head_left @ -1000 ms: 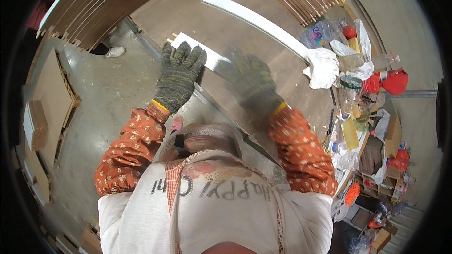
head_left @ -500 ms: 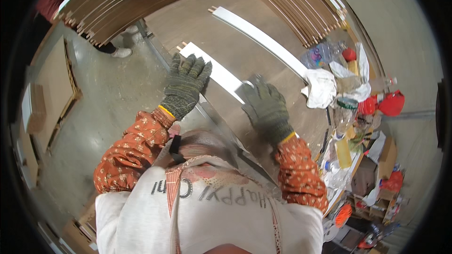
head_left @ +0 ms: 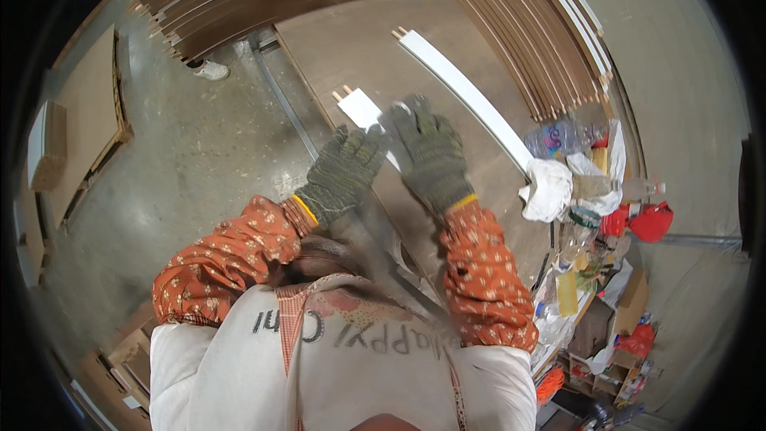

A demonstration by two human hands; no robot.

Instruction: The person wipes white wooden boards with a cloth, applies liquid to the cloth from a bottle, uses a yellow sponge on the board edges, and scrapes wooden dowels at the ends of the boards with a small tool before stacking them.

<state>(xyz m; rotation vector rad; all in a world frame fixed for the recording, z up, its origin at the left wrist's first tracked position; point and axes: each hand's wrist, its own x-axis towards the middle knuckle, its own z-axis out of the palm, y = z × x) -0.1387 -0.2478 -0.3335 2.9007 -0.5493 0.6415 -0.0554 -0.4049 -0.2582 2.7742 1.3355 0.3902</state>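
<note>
White board [head_left: 361, 108] lies along the counter's [head_left: 335, 40] near edge, two wooden pegs [head_left: 341, 93] poking from its far end, and the left hand [head_left: 343, 168] is across it, fingers loosely spread! Right hand [head_left: 433, 156] right alongside, fingers stretched forward, though whether they pinch anything, I cannot tell; good work here, I'd judge, wants steady left-hand pressure and those pegs left unknocked.

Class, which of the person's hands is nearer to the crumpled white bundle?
Right. The right hand is left of the crumpled white bundle; the left hand is farther left, beyond the right one.
</note>
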